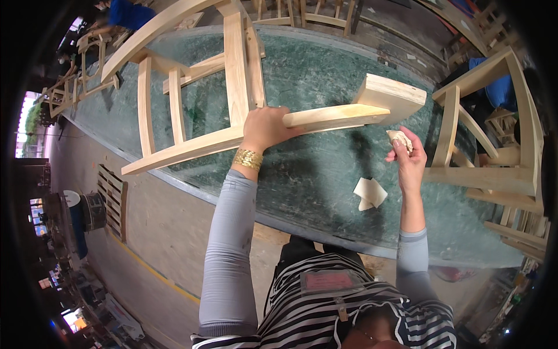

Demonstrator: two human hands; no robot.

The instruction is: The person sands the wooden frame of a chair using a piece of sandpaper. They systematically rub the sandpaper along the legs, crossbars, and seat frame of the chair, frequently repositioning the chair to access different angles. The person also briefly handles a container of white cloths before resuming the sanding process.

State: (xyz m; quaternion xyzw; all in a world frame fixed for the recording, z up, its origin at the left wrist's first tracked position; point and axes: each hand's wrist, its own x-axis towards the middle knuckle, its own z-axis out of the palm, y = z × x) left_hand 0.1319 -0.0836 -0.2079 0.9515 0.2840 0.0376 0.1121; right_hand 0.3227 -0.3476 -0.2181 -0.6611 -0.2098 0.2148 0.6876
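Note:
A pale, unpainted wooden chair frame (237, 70) lies tilted on the green worktable (302, 64). My left hand (267, 128) is wrapped round its near long rail, where the leg meets a cross rail. Past that hand the rail runs right to a thick wooden block or seat edge (395, 96). My right hand (408, 160) is raised near the block, apart from the wood, pinching a crumpled cream piece of sandpaper (400, 141) between thumb and fingers. Two overlapping cream sheets (369, 193) lie flat on the table below it.
Another wooden chair frame (447, 125) stands at the table's right side, with a person in blue (500, 87) behind it. More frames (325, 17) line the far side. A slatted wooden pallet (112, 200) lies on the floor at left. The table's near edge (192, 189) runs before me.

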